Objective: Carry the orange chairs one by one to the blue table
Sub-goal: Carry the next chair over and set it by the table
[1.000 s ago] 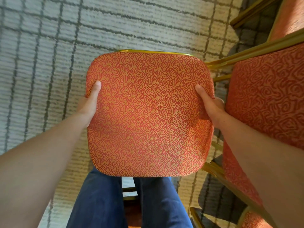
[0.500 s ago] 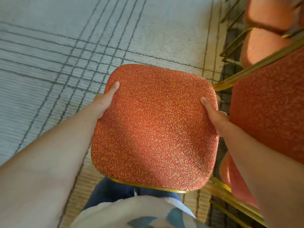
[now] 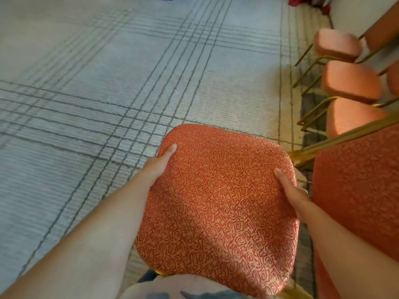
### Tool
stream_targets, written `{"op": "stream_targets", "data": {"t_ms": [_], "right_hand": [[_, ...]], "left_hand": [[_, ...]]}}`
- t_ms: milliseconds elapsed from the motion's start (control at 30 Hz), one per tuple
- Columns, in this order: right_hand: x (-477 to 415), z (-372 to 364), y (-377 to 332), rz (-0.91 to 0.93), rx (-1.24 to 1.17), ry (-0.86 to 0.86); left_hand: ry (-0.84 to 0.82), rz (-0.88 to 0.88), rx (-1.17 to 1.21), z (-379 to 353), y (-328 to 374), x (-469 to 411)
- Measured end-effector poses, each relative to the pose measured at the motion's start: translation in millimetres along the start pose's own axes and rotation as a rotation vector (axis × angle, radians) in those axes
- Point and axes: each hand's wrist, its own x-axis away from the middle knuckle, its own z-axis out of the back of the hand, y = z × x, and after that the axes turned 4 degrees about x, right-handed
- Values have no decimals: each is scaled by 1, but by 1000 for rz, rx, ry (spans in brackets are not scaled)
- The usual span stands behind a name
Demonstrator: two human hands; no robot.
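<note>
Padding probably yields under pressure, so the orange swirl-patterned padded chair (image 3: 220,201), held low at 6 o'clock close to the body, likely carries best by the stiff gold frame beneath its seat edge. The left hand (image 3: 158,164) grips the seat's 9 o'clock side and the right hand (image 3: 291,190) its 3 o'clock side, thumbs on top and fingers hidden underneath. The woven fabric looks grippy, and the load seems bulky rather than heavy. Spare orange padded chairs (image 3: 352,83) stand at 2 o'clock on the pale grid-lined carpet (image 3: 108,83).
</note>
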Motion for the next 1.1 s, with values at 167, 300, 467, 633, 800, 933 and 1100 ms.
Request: {"op": "stream_targets", "data": {"t_ms": [167,300,467,633,800,933,1100], "right_hand": [[-15,-43,-54,25,-64,25],[-28,-64,-115,85,-97,51],[-63,-73,-180,139,-87,115],[-124,-80,-247,134,-88,125],[-203,-82,-341,164,-83,92],[-260,-74,-426,205,-47,63],[-342,-94,-491,134,-12,-12]], "left_hand": [[-7,-84,-30,35,59,-52],[3,-153,-48,56,118,-92],[-25,-181,-22,55,182,-144],[-46,-160,-28,31,239,-205],[-32,-154,1,3,320,-280],[0,-102,21,-15,380,-334],[58,-95,33,-20,440,-382]]}}
